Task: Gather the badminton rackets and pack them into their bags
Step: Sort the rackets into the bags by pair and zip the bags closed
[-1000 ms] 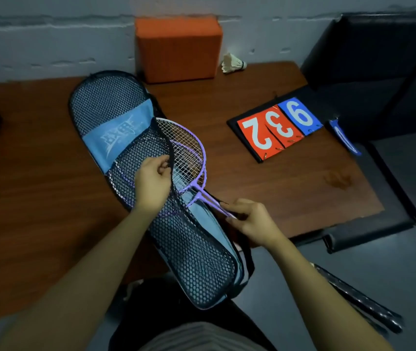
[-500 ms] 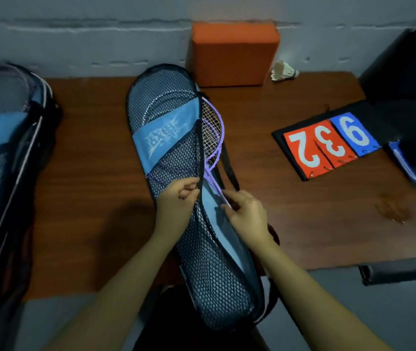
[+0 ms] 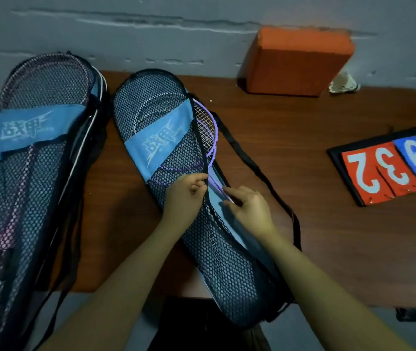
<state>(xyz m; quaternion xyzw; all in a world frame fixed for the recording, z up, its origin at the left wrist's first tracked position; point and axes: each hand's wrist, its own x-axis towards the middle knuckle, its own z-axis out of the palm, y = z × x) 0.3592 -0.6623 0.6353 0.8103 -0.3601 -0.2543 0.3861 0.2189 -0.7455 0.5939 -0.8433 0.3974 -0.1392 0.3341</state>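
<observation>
Left hand (image 3: pixel 185 196) pinching mesh bag (image 3: pixel 217 252) flap edge; right hand (image 3: pixel 248 207) gripping purple racket (image 3: pixel 210 138) shaft. I'd lift flap, slide racket fully inside.

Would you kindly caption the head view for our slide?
Left hand and right hand slide purple badminton racket into blue mesh racket bag.

The place looks like a back room or sideline corner of a sports hall. A wooden worktop (image 3: pixel 290 173) stands against a rough, painted concrete wall (image 3: pixel 151 29). On it lie mesh racket bags (image 3: pixel 176 153), a flip scoreboard (image 3: pixel 391 168) with numbered cards, a worn shuttlecock (image 3: pixel 344 83) and an orange foam block (image 3: pixel 295 62).
</observation>
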